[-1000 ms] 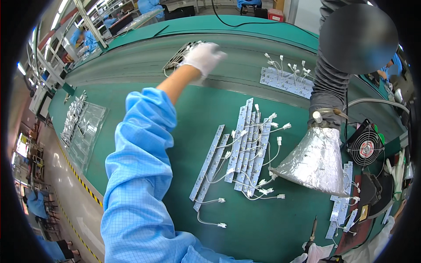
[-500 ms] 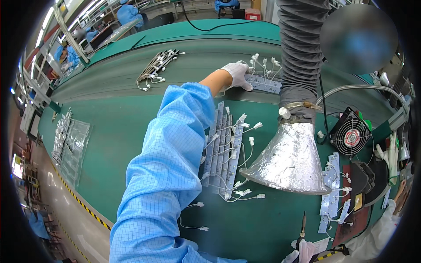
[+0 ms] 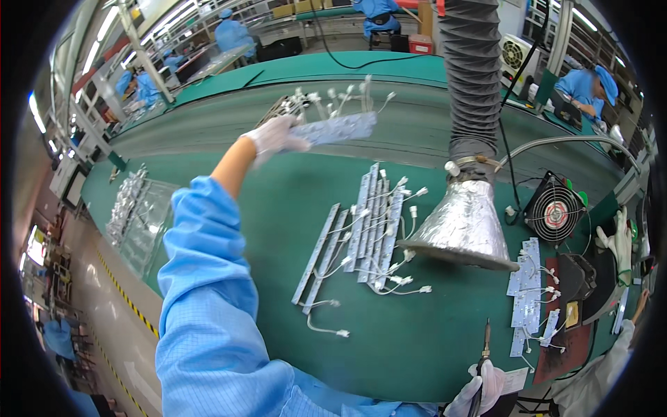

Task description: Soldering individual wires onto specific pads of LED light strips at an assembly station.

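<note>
My left hand (image 3: 273, 137), in a white glove at the end of a blue sleeve, is raised over the grey belt. It grips one end of a bunch of pale LED strips (image 3: 340, 126) with white wired plugs sticking up. The bunch hangs in the air, pointing right. Below it, several more LED strips (image 3: 367, 233) with wires lie side by side on the green table. My right hand (image 3: 478, 389), also gloved, shows at the lower edge and holds a thin pen-like tool (image 3: 485, 342) upright.
A foil-covered extraction hood (image 3: 464, 224) on a ribbed hose hangs over the table's right side. A small fan (image 3: 555, 213) and short boards (image 3: 528, 295) lie further right, where another person's gloved hand (image 3: 618, 242) shows. Clear trays (image 3: 135, 212) sit left; another bundle (image 3: 286, 105) rests on the belt.
My left hand went from the far left bundle to the strips at the far right of the belt, took hold of them, and now lifts them back toward the left.
</note>
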`<state>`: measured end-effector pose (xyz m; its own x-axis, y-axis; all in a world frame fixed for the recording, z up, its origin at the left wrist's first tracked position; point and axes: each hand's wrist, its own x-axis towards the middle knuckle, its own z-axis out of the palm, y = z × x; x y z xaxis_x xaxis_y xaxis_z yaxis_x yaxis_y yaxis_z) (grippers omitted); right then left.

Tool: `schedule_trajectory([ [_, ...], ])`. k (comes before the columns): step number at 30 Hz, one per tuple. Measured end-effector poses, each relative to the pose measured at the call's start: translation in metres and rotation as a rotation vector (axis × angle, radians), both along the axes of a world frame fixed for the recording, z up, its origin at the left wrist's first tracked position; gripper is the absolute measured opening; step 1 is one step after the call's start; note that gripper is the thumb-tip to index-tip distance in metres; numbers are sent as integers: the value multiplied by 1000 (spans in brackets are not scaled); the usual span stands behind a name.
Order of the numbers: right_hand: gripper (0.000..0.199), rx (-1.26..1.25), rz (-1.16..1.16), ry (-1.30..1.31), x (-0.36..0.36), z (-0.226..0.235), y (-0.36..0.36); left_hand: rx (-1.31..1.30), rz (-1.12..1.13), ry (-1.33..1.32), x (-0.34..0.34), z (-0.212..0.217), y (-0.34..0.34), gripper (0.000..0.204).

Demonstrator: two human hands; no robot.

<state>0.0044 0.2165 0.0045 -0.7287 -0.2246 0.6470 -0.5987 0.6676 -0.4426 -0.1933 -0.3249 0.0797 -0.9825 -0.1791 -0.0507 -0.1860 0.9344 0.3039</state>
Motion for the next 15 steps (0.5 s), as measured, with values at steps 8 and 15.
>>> schedule_trajectory([
  [8, 23, 22, 38, 41, 8, -28, 7, 34, 186, -414, 189, 1, -30, 48],
  [15, 22, -36, -22, 61, 11, -34, 4, -459, 650, 256, 219, -31, 18, 38],
])
